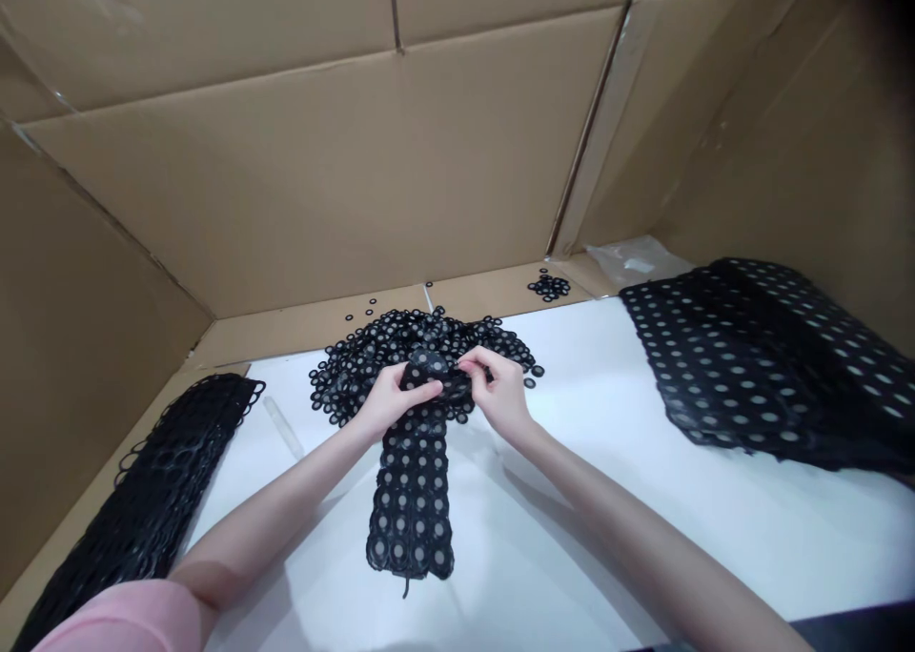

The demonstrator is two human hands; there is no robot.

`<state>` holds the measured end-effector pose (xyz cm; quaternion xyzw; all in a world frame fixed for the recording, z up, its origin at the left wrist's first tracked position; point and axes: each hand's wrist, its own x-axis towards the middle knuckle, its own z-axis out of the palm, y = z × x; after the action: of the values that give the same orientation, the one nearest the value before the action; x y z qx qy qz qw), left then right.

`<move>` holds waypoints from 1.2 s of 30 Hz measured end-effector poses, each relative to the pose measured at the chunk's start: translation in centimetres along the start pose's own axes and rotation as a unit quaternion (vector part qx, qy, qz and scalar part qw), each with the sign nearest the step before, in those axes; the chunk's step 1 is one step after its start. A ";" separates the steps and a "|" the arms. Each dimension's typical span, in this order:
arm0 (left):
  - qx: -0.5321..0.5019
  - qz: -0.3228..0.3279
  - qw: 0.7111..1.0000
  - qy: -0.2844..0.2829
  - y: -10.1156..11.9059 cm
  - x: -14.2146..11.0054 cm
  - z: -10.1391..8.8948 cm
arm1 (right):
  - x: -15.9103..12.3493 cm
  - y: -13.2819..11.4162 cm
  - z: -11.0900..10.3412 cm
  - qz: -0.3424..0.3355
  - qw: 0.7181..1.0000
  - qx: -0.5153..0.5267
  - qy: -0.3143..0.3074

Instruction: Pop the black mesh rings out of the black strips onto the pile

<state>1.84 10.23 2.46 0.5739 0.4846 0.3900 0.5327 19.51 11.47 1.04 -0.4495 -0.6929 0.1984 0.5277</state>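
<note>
My left hand [390, 399] grips the upper end of a black strip [411, 499] made of joined rounds with grey centres, thumb lying across its front. The strip's lower part hangs or lies toward me over the white surface, with a short black tail at its bottom edge. At the strip's upper right edge, my right hand [497, 385] is closed in a pinch. Whatever sits between its fingertips is too small to make out. Behind both hands spreads a heap of small black rings [386, 337], partly hidden by the strip and my fingers.
A black netted ring piece [157, 480] lies at the left, beside a clear narrow tube [284, 428]. At the right is a large black dotted sheet [743, 366], with a clear plastic bag [636, 259] behind it. Cardboard walls [343, 175] enclose the white tabletop [564, 576]. A small ring cluster [549, 287] lies at the back.
</note>
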 end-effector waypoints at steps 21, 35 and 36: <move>-0.033 -0.045 0.996 0.069 -1.9 -1.3 -1.1 | 8.1 4.7 1.8 0.077 0.991 0.093 0.056; -0.101 -0.047 0.994 0.014 -0.2 -0.2 -1.2 | 7.4 3.1 1.3 -0.072 0.992 -0.097 -0.038; -0.097 -0.038 0.995 0.007 -0.1 0.0 -1.2 | 7.3 2.0 1.0 -0.088 0.993 -0.070 -0.032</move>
<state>0.67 10.49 2.54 0.4981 0.4698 0.4186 0.5966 19.12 18.82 3.18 -0.4160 -0.7586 0.1160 0.4879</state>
